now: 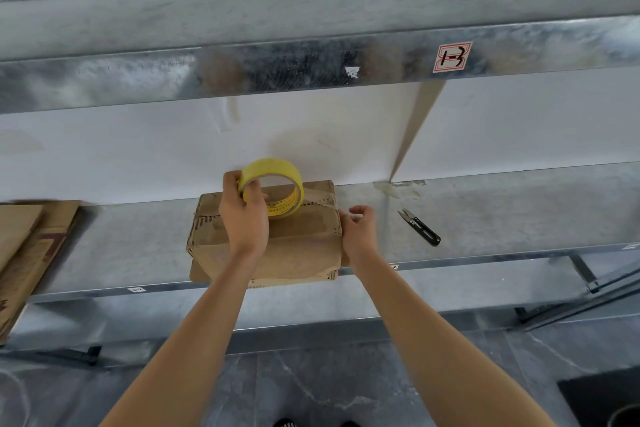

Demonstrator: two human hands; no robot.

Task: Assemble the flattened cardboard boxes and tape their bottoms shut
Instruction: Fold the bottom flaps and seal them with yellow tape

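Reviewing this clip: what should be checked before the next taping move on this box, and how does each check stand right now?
1. Tape roll firmly held: ok, the left hand grips it above the box.
2. Box steadied: ok, the right hand rests against its right end.
3. Flaps closed on the upward face: ok.
4. Tape stuck flat along the seam: cannot tell; a clear strip seems to run from the roll towards the right edge.
5. Snips to hand: ok, lying free on the shelf right of the box.
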